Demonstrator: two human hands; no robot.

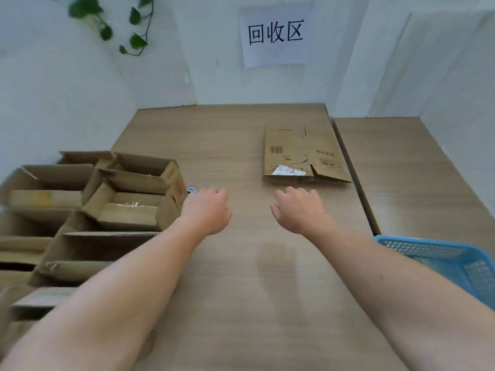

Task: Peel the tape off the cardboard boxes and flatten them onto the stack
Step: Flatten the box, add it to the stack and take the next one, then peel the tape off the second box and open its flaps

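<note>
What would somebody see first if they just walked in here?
The left hand and right hand hover empty over the middle of the wooden table. Open cardboard boxes crowd its left side, a flattened box lies far right, and a paper sign hangs on the wall behind.

plain white walls (53, 89) meet in a corner behind a light brown wood-grain tabletop (214, 135), with a second matching tabletop (401, 162) beside it on the right. a white paper sign with black characters (277, 34) hangs on the wall, and a green leafy vine (107, 20) trails upper left.
</note>
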